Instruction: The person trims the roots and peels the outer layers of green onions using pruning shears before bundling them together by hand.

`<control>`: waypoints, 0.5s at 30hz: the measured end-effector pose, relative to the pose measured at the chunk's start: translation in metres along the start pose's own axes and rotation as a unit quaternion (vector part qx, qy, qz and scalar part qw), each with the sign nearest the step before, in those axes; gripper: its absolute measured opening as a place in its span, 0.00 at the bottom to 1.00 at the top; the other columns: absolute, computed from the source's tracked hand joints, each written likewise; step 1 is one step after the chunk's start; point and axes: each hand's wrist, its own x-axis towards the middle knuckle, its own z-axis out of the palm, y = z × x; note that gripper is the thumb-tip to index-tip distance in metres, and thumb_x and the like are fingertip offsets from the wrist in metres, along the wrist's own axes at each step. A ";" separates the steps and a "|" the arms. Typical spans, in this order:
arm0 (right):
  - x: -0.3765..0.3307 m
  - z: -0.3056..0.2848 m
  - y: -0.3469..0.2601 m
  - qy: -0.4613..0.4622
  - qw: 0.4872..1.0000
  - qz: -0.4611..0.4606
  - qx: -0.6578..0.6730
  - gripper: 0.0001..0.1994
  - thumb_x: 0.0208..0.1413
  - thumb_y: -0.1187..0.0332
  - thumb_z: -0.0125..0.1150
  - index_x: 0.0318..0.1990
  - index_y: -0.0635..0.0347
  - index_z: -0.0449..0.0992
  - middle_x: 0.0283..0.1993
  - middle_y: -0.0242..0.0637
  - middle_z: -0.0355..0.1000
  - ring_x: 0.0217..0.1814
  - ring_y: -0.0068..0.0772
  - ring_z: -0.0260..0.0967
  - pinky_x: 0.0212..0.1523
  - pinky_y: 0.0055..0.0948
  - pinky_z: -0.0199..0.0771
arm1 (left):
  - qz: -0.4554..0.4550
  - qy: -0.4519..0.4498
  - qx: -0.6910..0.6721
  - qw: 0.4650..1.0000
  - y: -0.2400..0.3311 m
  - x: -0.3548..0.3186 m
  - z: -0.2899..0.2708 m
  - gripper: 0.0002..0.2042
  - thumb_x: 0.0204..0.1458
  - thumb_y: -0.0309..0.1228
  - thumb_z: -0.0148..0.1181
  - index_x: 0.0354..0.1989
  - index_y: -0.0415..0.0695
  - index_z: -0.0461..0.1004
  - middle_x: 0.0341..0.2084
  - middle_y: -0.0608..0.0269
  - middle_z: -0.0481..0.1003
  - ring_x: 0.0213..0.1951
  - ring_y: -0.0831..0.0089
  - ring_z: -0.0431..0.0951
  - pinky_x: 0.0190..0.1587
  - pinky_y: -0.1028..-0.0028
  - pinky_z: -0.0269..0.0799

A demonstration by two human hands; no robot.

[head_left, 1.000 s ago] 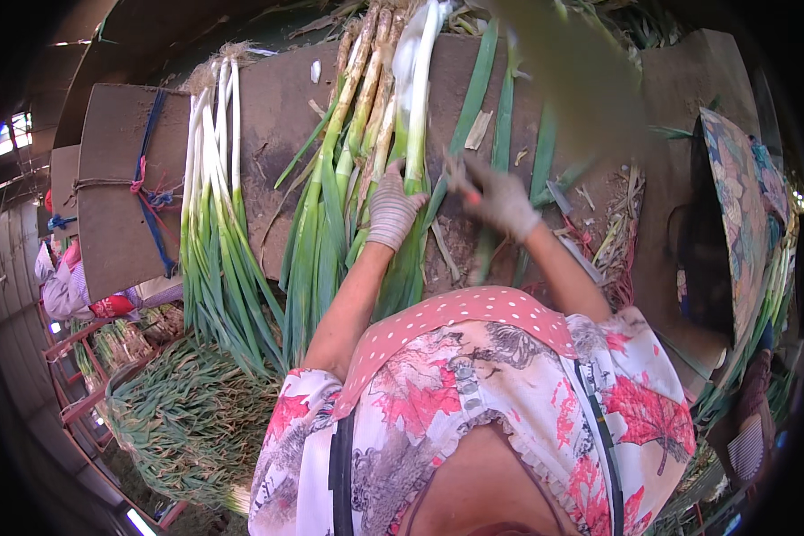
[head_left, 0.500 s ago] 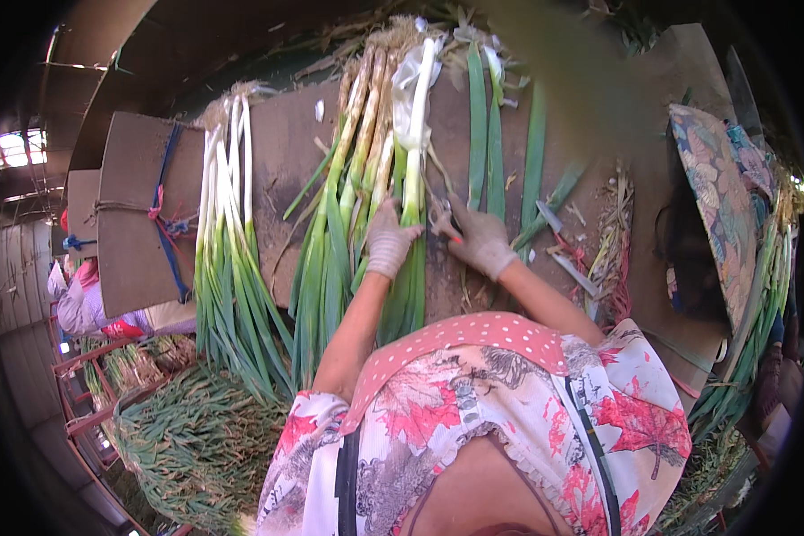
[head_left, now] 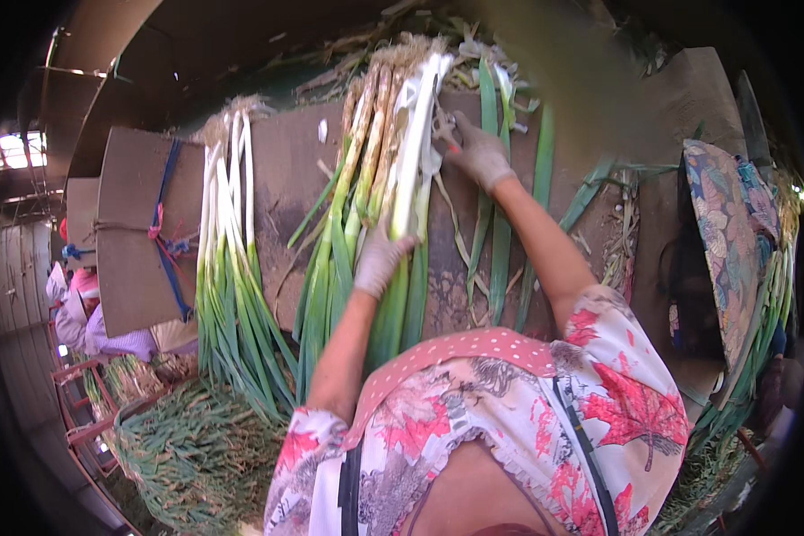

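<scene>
My gloved left hand [head_left: 384, 259] grips the green part of a green onion [head_left: 413, 147] with a clean white stem, laid over the other stalks. My gloved right hand [head_left: 481, 154] is beside the upper white stem. In its fingers is a small grey tool [head_left: 441, 125] with an orange-red bit; its kind is hard to make out. Thin pale peel hangs along the stem. Left of it lie unpeeled green onions [head_left: 366, 134] with brown outer skins and rooty ends at the far side.
A bundle of peeled green onions [head_left: 234, 205] lies at left on the brown board [head_left: 134, 241]. Loose green leaves [head_left: 500, 223] are under my right arm. A large green-onion heap [head_left: 188, 456] stands at lower left. A flowered cloth [head_left: 715, 232] hangs at right. Another person [head_left: 89, 304] is at far left.
My right hand has moved up and away along the stalk, towards the root end. My left hand stays on the green part; more of the white stem is bare and the peel hangs lower.
</scene>
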 end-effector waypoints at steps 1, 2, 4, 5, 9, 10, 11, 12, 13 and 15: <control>-0.043 0.008 -0.004 0.019 0.996 -0.078 0.050 0.35 0.49 0.58 0.62 0.66 0.52 0.60 0.48 0.50 0.76 0.47 0.56 0.74 0.46 0.46 0.74 | 0.007 0.032 0.012 0.999 -0.009 0.011 -0.019 0.39 0.41 0.36 0.70 0.62 0.31 0.62 0.47 0.47 0.76 0.48 0.60 0.76 0.53 0.69 0.70; -0.088 0.016 -0.010 0.039 0.990 -0.102 0.091 0.36 0.49 0.60 0.62 0.67 0.51 0.59 0.46 0.51 0.76 0.47 0.56 0.74 0.46 0.46 0.75 | 0.019 0.060 0.025 0.998 -0.017 0.026 -0.040 0.38 0.41 0.37 0.70 0.61 0.30 0.64 0.45 0.47 0.77 0.46 0.60 0.77 0.52 0.68 0.71; -0.155 0.026 -0.002 -0.152 0.985 -0.046 0.068 0.38 0.44 0.58 0.64 0.67 0.45 0.58 0.47 0.53 0.75 0.45 0.55 0.75 0.46 0.45 0.76 | 0.053 0.058 -0.067 0.995 0.050 0.027 -0.079 0.32 0.41 0.37 0.71 0.55 0.33 0.70 0.37 0.53 0.78 0.37 0.65 0.78 0.43 0.70 0.75; -0.182 0.034 -0.008 -0.184 0.974 -0.080 0.107 0.40 0.43 0.56 0.63 0.68 0.48 0.57 0.47 0.55 0.75 0.46 0.55 0.75 0.47 0.44 0.75 | 0.088 0.050 -0.113 0.988 0.077 0.027 -0.100 0.29 0.41 0.36 0.71 0.52 0.34 0.72 0.33 0.56 0.77 0.33 0.69 0.77 0.39 0.72 0.75; -0.199 0.051 -0.015 -0.239 0.954 -0.178 0.030 0.40 0.45 0.55 0.62 0.68 0.53 0.58 0.44 0.53 0.76 0.44 0.54 0.76 0.44 0.43 0.76 | 0.193 0.032 -0.085 0.977 0.182 -0.008 -0.133 0.24 0.43 0.36 0.68 0.49 0.37 0.74 0.25 0.66 0.74 0.24 0.79 0.73 0.28 0.78 0.70; -0.182 0.058 -0.011 -0.175 0.974 -0.145 0.012 0.39 0.45 0.55 0.63 0.67 0.54 0.59 0.41 0.52 0.77 0.42 0.54 0.76 0.42 0.44 0.76 | 0.227 0.031 -0.073 0.971 0.187 -0.012 -0.137 0.24 0.43 0.37 0.68 0.48 0.38 0.74 0.24 0.68 0.72 0.22 0.79 0.71 0.28 0.79 0.67; -0.159 0.051 -0.001 -0.094 0.989 -0.112 0.002 0.37 0.46 0.55 0.63 0.65 0.54 0.61 0.39 0.51 0.77 0.41 0.54 0.76 0.40 0.44 0.76 | 0.196 0.036 -0.070 0.977 0.182 -0.017 -0.134 0.23 0.43 0.38 0.68 0.47 0.38 0.74 0.24 0.68 0.72 0.22 0.79 0.71 0.27 0.79 0.67; -0.140 0.039 0.012 -0.011 0.997 -0.078 -0.009 0.34 0.46 0.55 0.64 0.62 0.55 0.64 0.37 0.49 0.77 0.39 0.53 0.76 0.37 0.45 0.76 | 0.166 0.040 -0.067 0.983 0.173 -0.020 -0.130 0.23 0.44 0.38 0.68 0.46 0.38 0.73 0.24 0.68 0.72 0.22 0.78 0.70 0.26 0.79 0.66; -0.132 0.025 0.019 0.002 0.999 -0.024 -0.020 0.31 0.47 0.55 0.64 0.59 0.55 0.65 0.37 0.49 0.77 0.39 0.53 0.76 0.36 0.45 0.76 | 0.122 0.044 -0.062 0.990 0.152 -0.026 -0.123 0.23 0.43 0.37 0.68 0.46 0.38 0.72 0.24 0.66 0.72 0.21 0.78 0.70 0.25 0.79 0.67; -0.135 0.023 0.033 0.055 0.997 -0.055 0.002 0.27 0.48 0.56 0.63 0.55 0.55 0.67 0.38 0.48 0.77 0.38 0.52 0.76 0.36 0.46 0.76 | 0.025 0.033 -0.070 0.997 0.103 -0.024 -0.098 0.24 0.43 0.34 0.69 0.48 0.38 0.71 0.25 0.64 0.73 0.21 0.77 0.71 0.25 0.79 0.69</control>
